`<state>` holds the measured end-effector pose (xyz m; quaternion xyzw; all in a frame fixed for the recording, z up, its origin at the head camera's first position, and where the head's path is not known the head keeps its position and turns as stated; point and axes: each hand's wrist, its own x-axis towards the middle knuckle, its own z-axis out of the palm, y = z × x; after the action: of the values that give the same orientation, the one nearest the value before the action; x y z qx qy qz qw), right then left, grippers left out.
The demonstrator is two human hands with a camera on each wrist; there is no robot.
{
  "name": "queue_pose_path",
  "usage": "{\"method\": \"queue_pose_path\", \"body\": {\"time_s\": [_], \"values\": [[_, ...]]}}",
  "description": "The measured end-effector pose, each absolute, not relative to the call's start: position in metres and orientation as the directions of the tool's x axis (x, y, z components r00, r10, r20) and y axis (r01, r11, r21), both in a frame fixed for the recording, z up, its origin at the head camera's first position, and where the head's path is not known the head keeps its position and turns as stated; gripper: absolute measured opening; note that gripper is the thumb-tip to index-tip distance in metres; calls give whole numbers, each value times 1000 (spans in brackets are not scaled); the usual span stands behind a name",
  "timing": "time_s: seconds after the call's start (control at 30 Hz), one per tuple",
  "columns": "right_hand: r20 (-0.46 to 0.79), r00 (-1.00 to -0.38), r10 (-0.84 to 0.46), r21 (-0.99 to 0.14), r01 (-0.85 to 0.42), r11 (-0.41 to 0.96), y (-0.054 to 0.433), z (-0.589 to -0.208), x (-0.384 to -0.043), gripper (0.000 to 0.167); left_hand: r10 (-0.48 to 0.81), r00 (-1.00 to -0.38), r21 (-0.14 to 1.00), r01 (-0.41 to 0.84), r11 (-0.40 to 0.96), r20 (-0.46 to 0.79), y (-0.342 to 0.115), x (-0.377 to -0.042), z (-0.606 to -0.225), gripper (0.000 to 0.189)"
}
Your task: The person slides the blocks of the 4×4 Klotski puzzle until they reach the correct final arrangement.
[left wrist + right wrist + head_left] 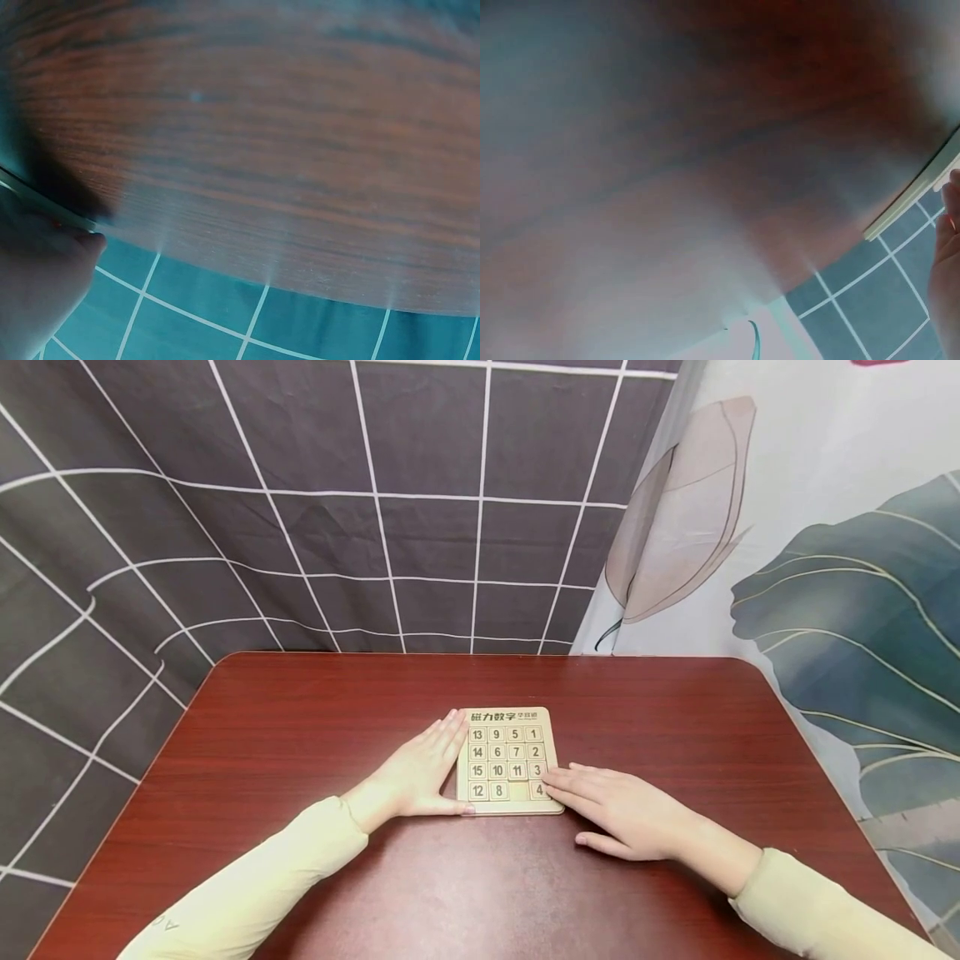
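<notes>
Pale sleeves (262, 868) were seen nearest. Right hand (622, 810): fingers straight, nothing clamped, tips laid at tile 3 (536, 770) and tile 4 (538, 790). Left hand (420, 772): fingers extended, thumb spread off them, set against the puzzle board's left edge and near corner. The puzzle board (510, 808) was placed flat mid-bench, between both hands. A vacant slot (519, 791) was left between tile 8 (498, 791) and tile 4. For a clean slide, light level pressure was judged best, tile 3 left unpressed, board braced from the left. Beyond the bench (337, 693), a gridded curtain (427, 535) was hung.
</notes>
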<state>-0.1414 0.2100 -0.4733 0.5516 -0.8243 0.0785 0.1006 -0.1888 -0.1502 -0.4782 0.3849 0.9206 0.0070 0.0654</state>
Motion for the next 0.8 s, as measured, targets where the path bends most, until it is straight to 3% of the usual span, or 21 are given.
{"method": "queue_pose_path", "body": {"time_s": [0.8], "values": [[244,-307,-920,25,-946,322,184,-477,-145,68,706,-699,77,703,707,-114,-150,-188,-478,124]]}}
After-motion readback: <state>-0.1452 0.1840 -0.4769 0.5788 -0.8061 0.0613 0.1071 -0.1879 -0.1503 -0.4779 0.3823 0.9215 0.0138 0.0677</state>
